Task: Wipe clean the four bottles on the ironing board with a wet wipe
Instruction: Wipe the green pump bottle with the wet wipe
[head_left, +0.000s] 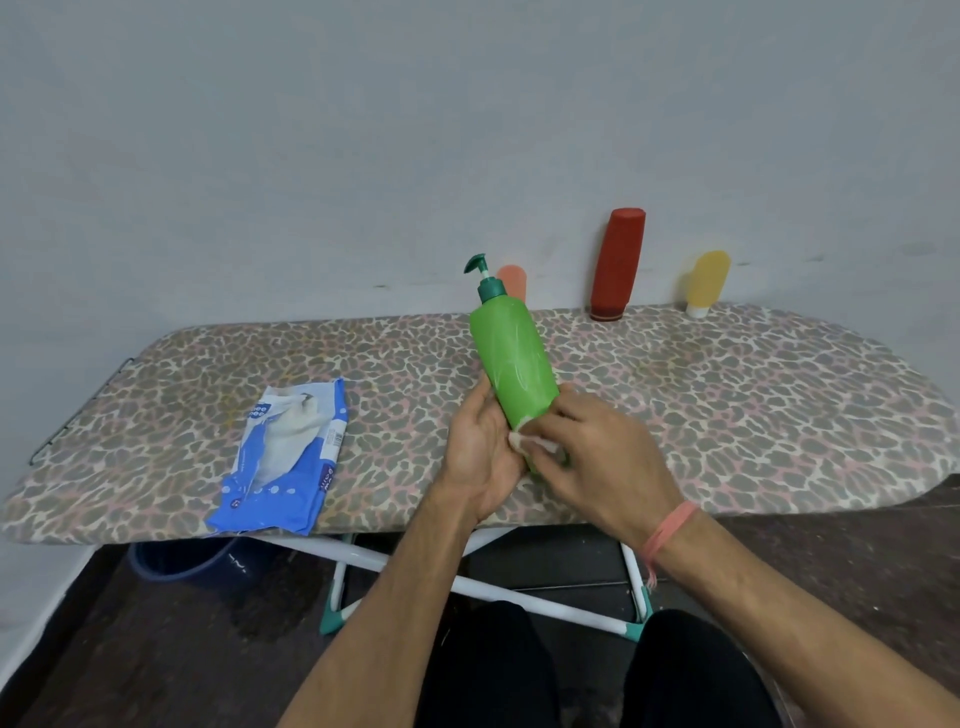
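The right hand (592, 452) has its fingers curled down over a small white wet wipe (535, 441), pinching it against the lower end of the green pump bottle (514, 358). The left hand (480, 452) cups that same end from the other side, its thumb lying up along the bottle's side and its fingers wrapped behind, out of sight. Between the two hands the bottle is held above the near half of the ironing board (727, 415), tilted so that its base points towards the person and its pump leans away and to the left.

The bottle is bright green with no label showing, and its front carries pale, whitish streaks and smears that catch the light. Its collar and pump head are a darker teal green, with a short white stem between them.

A pink thread band (667, 530) circles the right wrist.

Along the far edge of the board, against the grey wall, three more bottles stand on their caps: a small orange bottle (514, 283) partly hidden behind the green one, a tall red bottle (618, 262), and a yellow bottle (707, 280) with a white cap, furthest right.

To the left, a blue and white wipes packet (291, 457) lies flat and crumpled on the leopard-print cover, reaching the near edge. Below the board, a blue bucket (197, 564) sits on the dark floor beside the white legs.
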